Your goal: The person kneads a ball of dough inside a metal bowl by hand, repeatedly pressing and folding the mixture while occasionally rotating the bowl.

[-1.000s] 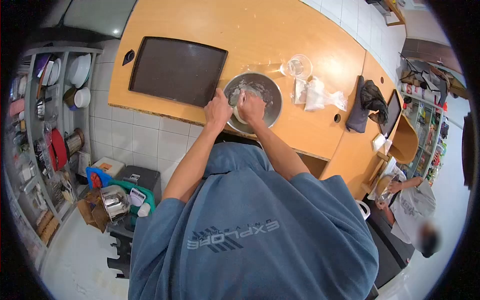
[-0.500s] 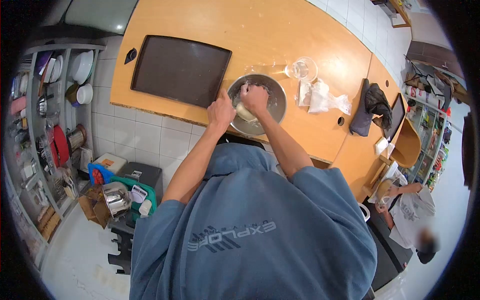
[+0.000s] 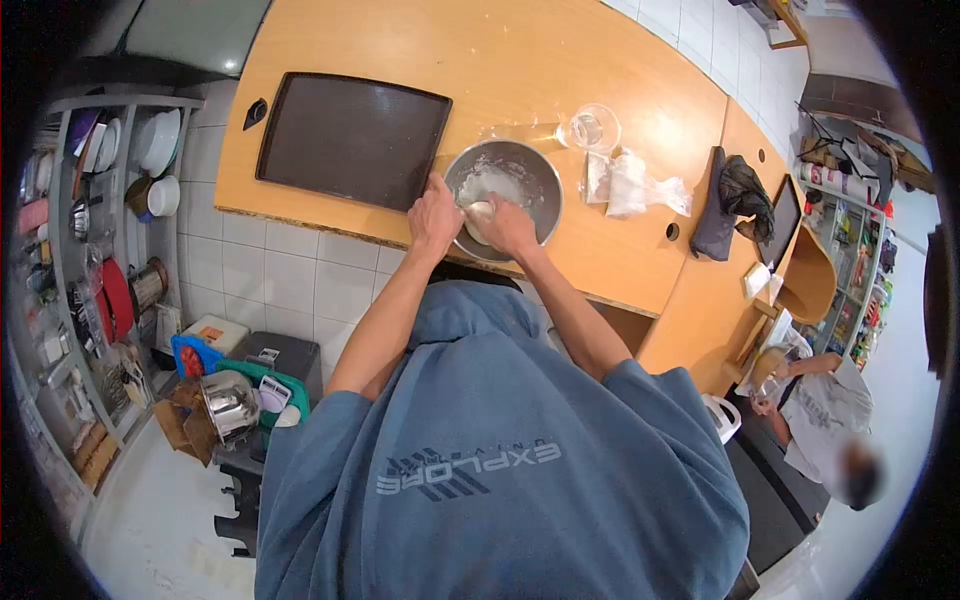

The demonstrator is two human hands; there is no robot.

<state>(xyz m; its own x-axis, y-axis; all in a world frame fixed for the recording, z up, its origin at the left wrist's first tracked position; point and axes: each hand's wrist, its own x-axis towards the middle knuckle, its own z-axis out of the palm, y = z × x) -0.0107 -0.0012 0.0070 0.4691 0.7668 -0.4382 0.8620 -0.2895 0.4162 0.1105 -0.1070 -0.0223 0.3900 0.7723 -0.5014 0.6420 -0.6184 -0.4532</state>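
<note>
Tray [image 3: 350, 140] left of bowl [image 3: 535, 180]; glass [image 3: 592, 128], bags [image 3: 635, 187] right.

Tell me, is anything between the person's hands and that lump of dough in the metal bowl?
Nothing visible. The right hand already rests on the dough inside the bowl, and the left hand sits at the bowl's near rim, beside the dark tray.
</note>
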